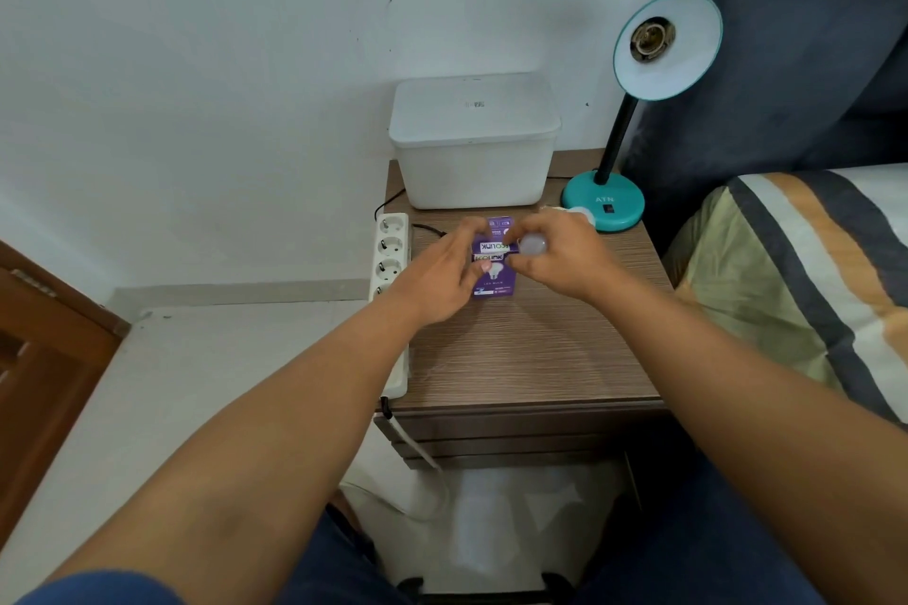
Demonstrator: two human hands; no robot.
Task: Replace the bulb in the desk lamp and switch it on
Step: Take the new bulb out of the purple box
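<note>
A teal desk lamp (603, 204) stands at the back right of the wooden nightstand (530, 359). Its shade (673, 49) tilts toward me and the socket (652, 38) inside is bare, with no bulb. My right hand (560, 258) grips a white bulb (533, 245) just above the tabletop. My left hand (442, 275) holds the left side of a purple bulb box (496, 265) lying on the nightstand. Another white object (580, 213) lies by the lamp base, partly hidden behind my right hand.
A white lidded plastic box (474, 143) sits at the back of the nightstand. A white power strip (390, 260) runs along its left edge, with a black cord (427, 227) beside it. A bed with a striped cover (810, 270) is on the right; a wooden door (44, 359) is on the left.
</note>
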